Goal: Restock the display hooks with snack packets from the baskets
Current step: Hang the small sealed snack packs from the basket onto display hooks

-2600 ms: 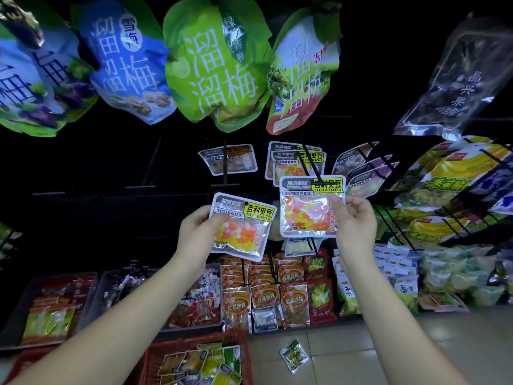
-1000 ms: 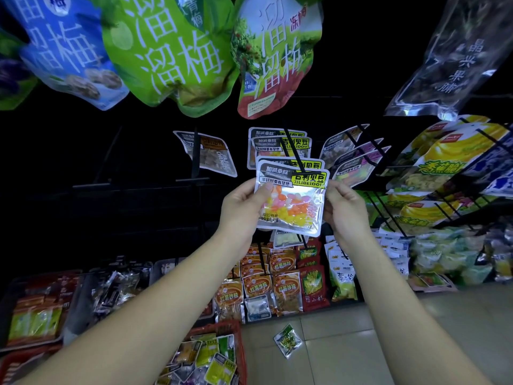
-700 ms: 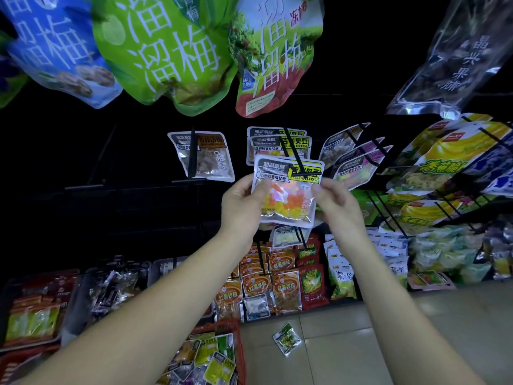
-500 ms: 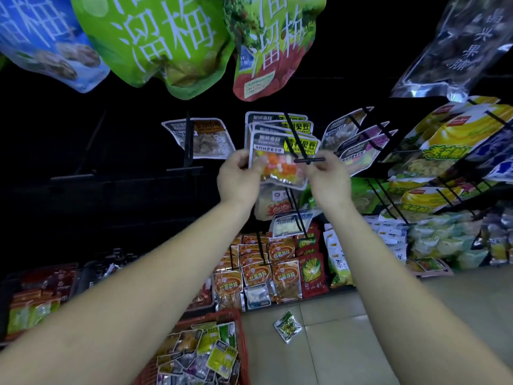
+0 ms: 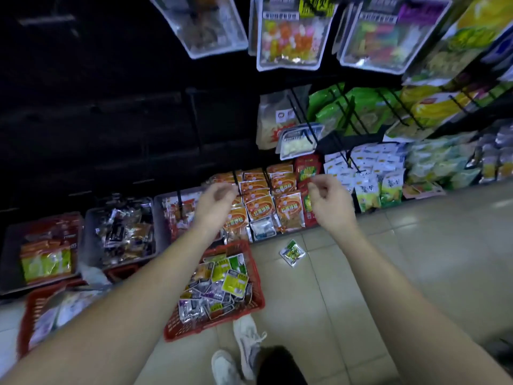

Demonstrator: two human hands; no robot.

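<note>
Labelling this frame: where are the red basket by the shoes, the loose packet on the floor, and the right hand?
red basket (image 5: pixel 200 327), head view, front wall
loose packet (image 5: pixel 292 252), head view, its middle
right hand (image 5: pixel 331 202), head view, back of hand

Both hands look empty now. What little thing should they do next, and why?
Probably lower the left hand into the red basket and pick up one of its packets. The left hand and the right hand both hold nothing, the candy packet already hangs up high, and the basket sits right below the left arm, full of packets waiting to be hung.
</note>
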